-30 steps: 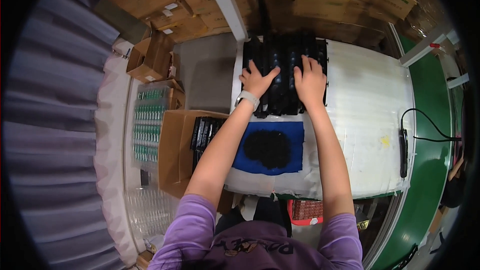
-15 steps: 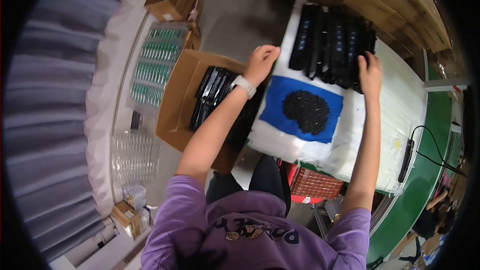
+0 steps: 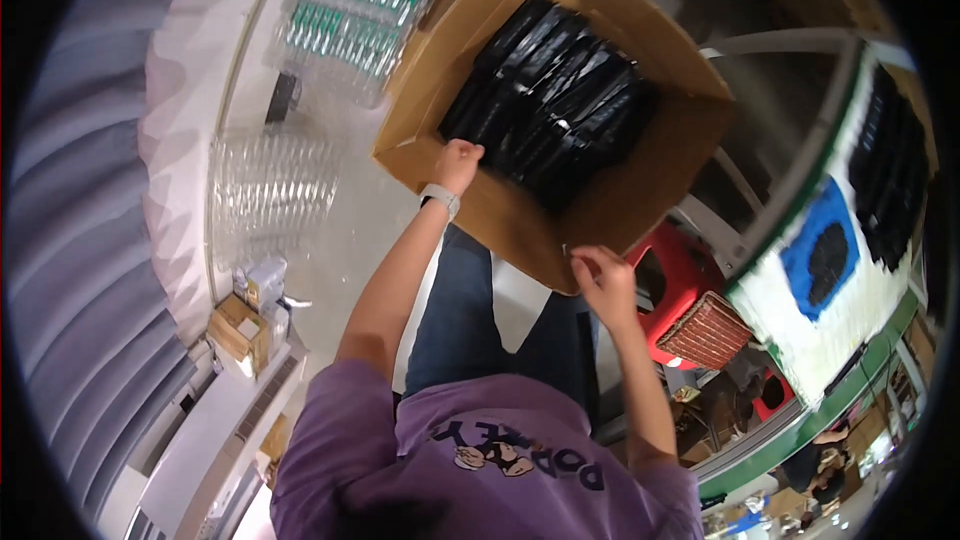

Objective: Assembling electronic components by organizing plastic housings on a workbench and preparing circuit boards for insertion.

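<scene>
A large open cardboard box (image 3: 640, 202) stands in front of me, holding several black plastic-looking pieces (image 3: 560, 90) laid in rows. My left hand (image 3: 458, 166), with a pale watch on its wrist, reaches over the box's near left wall. Its fingers are curled together close to the black pieces, and what they grip, if anything, is hidden. At the near right corner of the box is my right hand (image 3: 606, 283). Its fingers are bent toward the thumb; whether they pinch the cardboard edge or something small cannot be made out.
To the right, a white-covered table (image 3: 800, 340) carries a blue cloth (image 3: 795, 265) with a dark pile and more black pieces (image 3: 885, 170). A red stool (image 3: 680, 270) and a woven basket (image 3: 708, 330) stand beside the box. Clear plastic trays (image 3: 275, 185) lie at left.
My view has swung left from the table to the cardboard box. Both hands have left the table's edge and the black pieces there and are now at the box.
</scene>
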